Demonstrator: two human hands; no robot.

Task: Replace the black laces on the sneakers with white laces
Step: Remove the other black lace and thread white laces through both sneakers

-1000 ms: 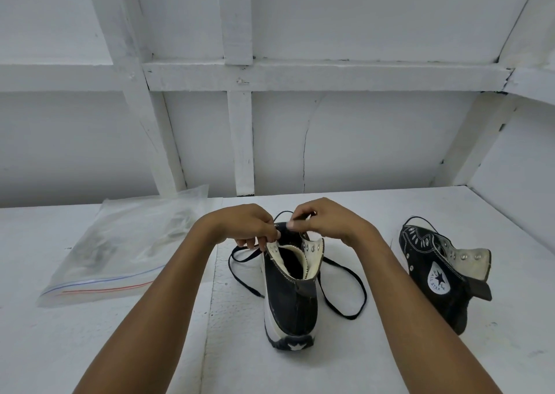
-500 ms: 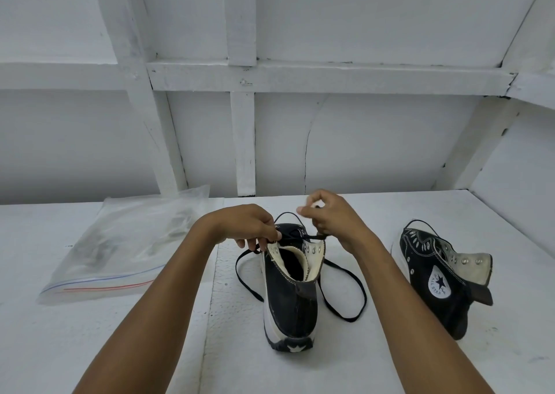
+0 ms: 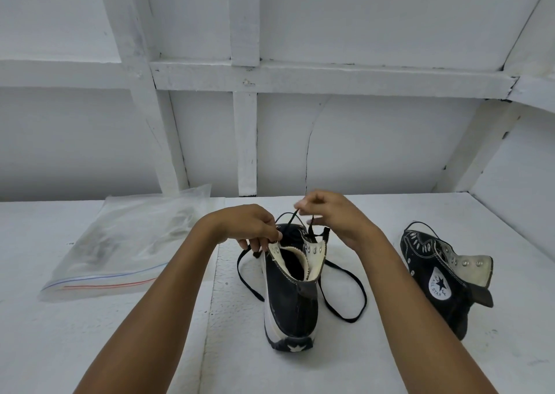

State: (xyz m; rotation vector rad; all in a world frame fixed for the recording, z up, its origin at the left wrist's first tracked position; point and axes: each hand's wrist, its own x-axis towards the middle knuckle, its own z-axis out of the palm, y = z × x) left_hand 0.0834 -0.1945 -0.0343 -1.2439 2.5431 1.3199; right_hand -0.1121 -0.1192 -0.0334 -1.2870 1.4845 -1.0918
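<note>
Step in hand: unlacing the first sneaker; old lace coming out, no white one going in yet.
Near sneaker (image 3: 291,297): stands upright on the surface (image 3: 375,363), heel toward the person, collar flaps spread, top eyelets bare.
Black lace (image 3: 364,299): long slack loops lie on the surface either side of the shoe; a short run rises from the upper eyelets to the right hand.
Right hand (image 3: 333,216): raised above the tongue, grip pinching the lace between thumb and forefinger, drawing it upward.
Left hand (image 3: 249,228): grip curled on the left eyelet flap, steadying the shoe.
Second sneaker (image 3: 441,282): lies on its side well to the right, black lace in its lower eyelets, untouched.
Plastic bag (image 3: 120,243): flat on the surface at left; cannot tell whether the white laces are inside.
Progress, my reading: early, roughly the first quarter.
Next move calls for: working down row by row, freeing each crossing, holding the flap firm so the shoe doesn't tip.
</note>
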